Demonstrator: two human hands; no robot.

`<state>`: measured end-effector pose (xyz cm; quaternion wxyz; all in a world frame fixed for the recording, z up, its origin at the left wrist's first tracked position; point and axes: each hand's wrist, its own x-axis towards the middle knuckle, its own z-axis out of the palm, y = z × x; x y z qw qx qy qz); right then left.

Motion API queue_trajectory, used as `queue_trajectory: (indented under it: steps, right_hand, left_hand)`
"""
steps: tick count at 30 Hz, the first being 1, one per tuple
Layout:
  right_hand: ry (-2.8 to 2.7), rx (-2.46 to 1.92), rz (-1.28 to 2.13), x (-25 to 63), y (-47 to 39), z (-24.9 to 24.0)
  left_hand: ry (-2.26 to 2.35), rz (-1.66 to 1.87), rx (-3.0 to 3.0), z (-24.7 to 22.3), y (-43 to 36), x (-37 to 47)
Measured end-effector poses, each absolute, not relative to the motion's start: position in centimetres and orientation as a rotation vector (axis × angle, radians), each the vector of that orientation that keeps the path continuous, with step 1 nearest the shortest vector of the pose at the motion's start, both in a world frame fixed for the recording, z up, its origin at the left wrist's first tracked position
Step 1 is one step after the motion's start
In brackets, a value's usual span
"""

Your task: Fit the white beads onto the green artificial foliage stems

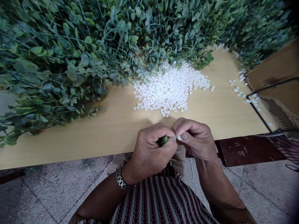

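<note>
My left hand (154, 146), with a metal watch at its wrist, is closed around a green leafy stem (164, 140). Most of that stem is hidden in the fist; a bit of green pokes out below. Between the thumb and forefinger of my right hand (196, 138) is a small white bead-like piece (179, 137). It touches the tip of the stem, and the fingertips of both hands almost meet. Beyond my hands a heap of the same small white pieces (165, 87) lies on the table (112, 124).
Bunches of artificial green foliage (81, 46) cover the table's far side and left end. At the right stands a cardboard box (277, 74) beside a black metal frame (261, 116), with loose white pieces scattered near it. The table's front edge runs just under my hands.
</note>
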<state>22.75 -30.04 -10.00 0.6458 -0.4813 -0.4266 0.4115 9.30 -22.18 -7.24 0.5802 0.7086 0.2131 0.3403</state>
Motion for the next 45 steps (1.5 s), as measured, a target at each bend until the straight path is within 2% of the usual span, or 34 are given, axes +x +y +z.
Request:
queue_trajectory:
  steps: [14, 24, 32, 37, 42, 45]
  right_hand:
    - [-0.996, -1.086, 0.936, 22.9, -29.9, -9.9]
    - [-1.047, -1.004, 1.152, 24.1, -29.3, -9.7]
    - [-1.089, -1.040, 1.166, 24.4, -29.4, -9.4]
    - [-1.156, -1.182, 0.936, 23.1, -29.3, -9.0]
    - [-1.114, -1.293, 0.134, 21.4, -29.9, -9.4]
    - [-1.320, -1.206, 0.139, 20.6, -30.5, -9.6]
  left_hand:
    - [0.483, 0.751, 1.706, -7.3, -22.0, 9.3]
    - [0.413, 0.697, 1.696, -7.5, -21.8, 9.1]
    - [0.380, 0.703, 1.690, -7.4, -21.8, 9.2]
    - [0.454, 0.705, 1.599, -7.8, -21.7, 9.2]
    - [0.564, 0.813, 1.246, -8.1, -21.4, 9.5]
    - [0.630, 0.909, 1.205, -8.2, -21.5, 9.9]
